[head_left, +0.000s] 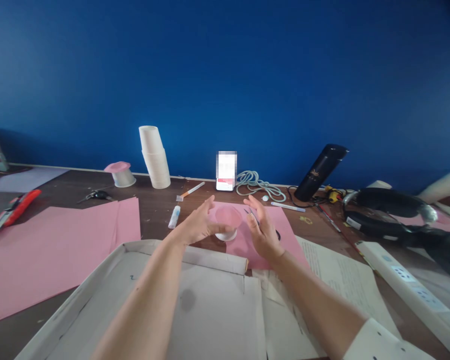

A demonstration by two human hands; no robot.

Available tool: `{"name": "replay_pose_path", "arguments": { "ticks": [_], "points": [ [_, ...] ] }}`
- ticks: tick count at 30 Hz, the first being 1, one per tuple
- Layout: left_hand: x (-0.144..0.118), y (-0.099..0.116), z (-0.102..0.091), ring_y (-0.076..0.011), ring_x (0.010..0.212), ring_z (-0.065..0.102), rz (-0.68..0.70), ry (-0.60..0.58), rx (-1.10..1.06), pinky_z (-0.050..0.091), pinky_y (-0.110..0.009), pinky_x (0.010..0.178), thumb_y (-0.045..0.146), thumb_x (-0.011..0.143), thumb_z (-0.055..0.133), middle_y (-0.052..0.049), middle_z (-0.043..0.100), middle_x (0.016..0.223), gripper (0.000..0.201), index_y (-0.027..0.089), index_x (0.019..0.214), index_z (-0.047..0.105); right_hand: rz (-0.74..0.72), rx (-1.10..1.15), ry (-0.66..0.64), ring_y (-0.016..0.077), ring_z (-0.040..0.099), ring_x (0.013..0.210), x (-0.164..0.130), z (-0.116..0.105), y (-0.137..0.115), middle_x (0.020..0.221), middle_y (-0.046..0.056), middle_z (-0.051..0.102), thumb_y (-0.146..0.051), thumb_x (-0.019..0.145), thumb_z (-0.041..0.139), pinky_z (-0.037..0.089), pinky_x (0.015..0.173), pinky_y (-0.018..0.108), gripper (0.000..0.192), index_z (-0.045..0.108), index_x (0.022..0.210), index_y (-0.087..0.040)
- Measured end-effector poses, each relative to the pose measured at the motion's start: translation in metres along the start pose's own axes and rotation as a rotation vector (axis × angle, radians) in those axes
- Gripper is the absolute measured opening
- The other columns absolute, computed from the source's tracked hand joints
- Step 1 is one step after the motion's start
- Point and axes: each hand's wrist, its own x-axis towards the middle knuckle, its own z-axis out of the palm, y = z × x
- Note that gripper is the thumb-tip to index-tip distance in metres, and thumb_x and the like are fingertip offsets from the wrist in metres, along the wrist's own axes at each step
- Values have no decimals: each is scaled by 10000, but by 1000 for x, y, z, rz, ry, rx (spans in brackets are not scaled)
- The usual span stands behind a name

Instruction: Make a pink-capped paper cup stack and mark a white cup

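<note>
Two hands: both out over the middle of the tabletop, one on each side of a small cup
Cup: a little white cup (227, 226) with a pink paper top, standing on a pink sheet (262, 235) about mid-table, just past the far edge of the cardboard box (195, 300)
Left hand: the left hand (198, 225) sits at the cup's left side, fingers loosely spread and reaching toward the back edge; the thumb side looks like it touches the cup, but I can't tell for sure
Right hand: the right hand (262, 232) is just right of the cup, palm facing it, fingers apart and not closed on it; a thin dark tool, maybe scissors (252, 215), shows at the fingers, hard to tell if it's held
So: the cup is between the two palms, nothing clamped round it
Back edge: stack of paper cups (154, 156), a second pink-topped cup (120, 174), a phone (226, 171) propped up, a coiled cable (257, 185), a dark flask (320, 171)
Left side: big pink paper (52, 250), a glue stick (174, 217) near it
Right edge: a white power strip (408, 290)
</note>
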Motion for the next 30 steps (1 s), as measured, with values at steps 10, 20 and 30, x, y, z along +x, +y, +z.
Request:
{"name": "replay_pose_path", "arguments": {
  "ticks": [10,20,30],
  "points": [
    [15,-19,20,-382,1183,442,-27,-19,408,417,-440,900,562,501,721,-123,568,1244,856,203,1246,498,33,65,-109,267,448,1250,-4,0,0,1339,148,485,-507,855,505,356,1034,497,697,239,1427,-211],
    [18,-21,24,-306,1054,580,16,45,196,475,-389,849,454,560,737,-74,671,1072,656,238,1157,574,61,38,-106,292,427,1260,-5,4,4,1343,150,468,-543,775,600,361,1022,522,854,172,1444,-231],
    [14,-11,12,-265,1014,611,-5,114,-81,484,-370,856,543,681,649,-98,627,1183,676,202,1245,498,83,93,-79,273,433,1254,-4,5,2,1348,143,453,-537,775,607,366,1033,509,869,148,1451,-240]
  ]
}}
